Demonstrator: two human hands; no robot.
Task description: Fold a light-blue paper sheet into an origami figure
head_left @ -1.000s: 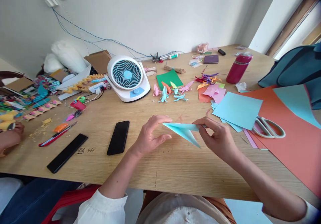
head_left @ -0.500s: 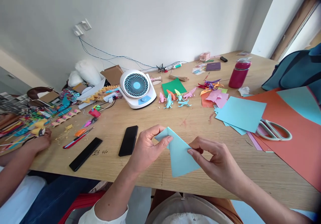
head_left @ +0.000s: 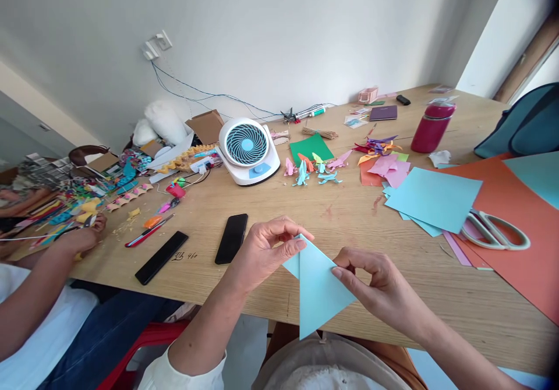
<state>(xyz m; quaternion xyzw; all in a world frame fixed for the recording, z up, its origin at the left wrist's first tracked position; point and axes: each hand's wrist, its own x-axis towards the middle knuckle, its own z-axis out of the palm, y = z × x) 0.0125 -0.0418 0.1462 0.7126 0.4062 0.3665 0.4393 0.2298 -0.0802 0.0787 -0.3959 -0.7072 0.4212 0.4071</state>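
Observation:
A folded sheet of light blue paper (head_left: pixel 321 291) hangs between my two hands above the table's front edge, one pointed corner toward me. My left hand (head_left: pixel 273 250) pinches its top corner between thumb and fingers. Along the sloping right edge, my right hand (head_left: pixel 369 273) grips the same paper with thumb and forefinger. A smaller blue flap shows behind the sheet on the left. Farther back stand several small folded paper figures (head_left: pixel 302 172) in pink, orange, green and blue, near a green paper square (head_left: pixel 312 147).
To the right lie a stack of blue sheets (head_left: pixel 432 198), scissors (head_left: pixel 498 231) and a large orange sheet (head_left: pixel 533 268). A maroon bottle (head_left: pixel 432 127) and a fan (head_left: pixel 248 151) stand behind. Phones (head_left: pixel 231 238) lie left. A co-worker's hand (head_left: pixel 85 236) is at far left.
The folded blue paper has turned, its lower point now nearer me and the flap on the left showing more. Both hands keep their pinch. The view has shifted slightly left.

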